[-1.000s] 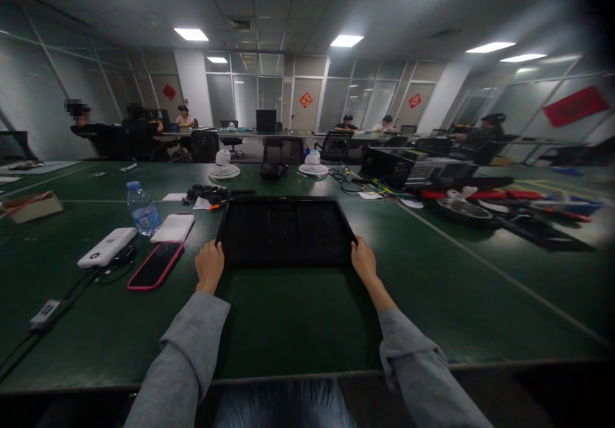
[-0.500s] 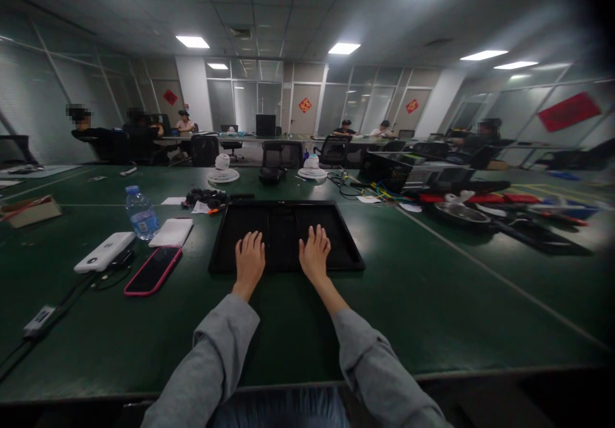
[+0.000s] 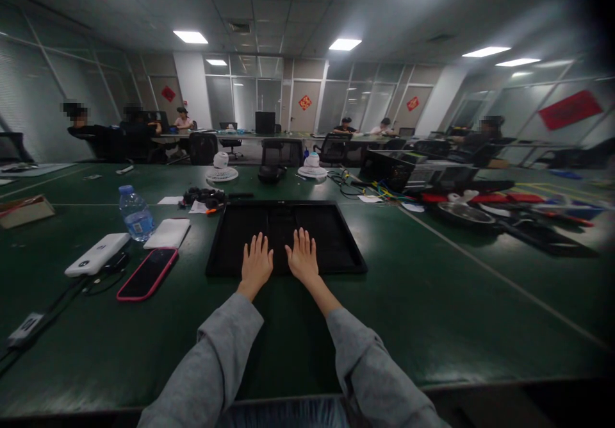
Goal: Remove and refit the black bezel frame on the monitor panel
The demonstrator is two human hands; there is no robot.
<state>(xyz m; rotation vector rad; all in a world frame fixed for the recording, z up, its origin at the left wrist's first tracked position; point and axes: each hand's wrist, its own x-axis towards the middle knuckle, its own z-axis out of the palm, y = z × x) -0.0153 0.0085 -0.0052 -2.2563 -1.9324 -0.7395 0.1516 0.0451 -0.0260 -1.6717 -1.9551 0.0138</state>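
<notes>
Nothing is pinched; left hand [image 3: 256,265] and right hand [image 3: 303,261] are held spread, palms down, over the near half of the black tray [image 3: 339,248], contact unclear. It is laid flat on the table [image 3: 432,319], right of the phone [image 3: 148,275]. Steadying seems in hand; for any shift, its sides should be grasped.

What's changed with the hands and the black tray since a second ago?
The left hand and right hand let go of the black tray's sides and moved inward; both are now open, palm down, over its near half, contact unclear. The tray's near edge shows wider; whether it was lowered or slid, I can't tell. The bottle and phone stayed put.
</notes>
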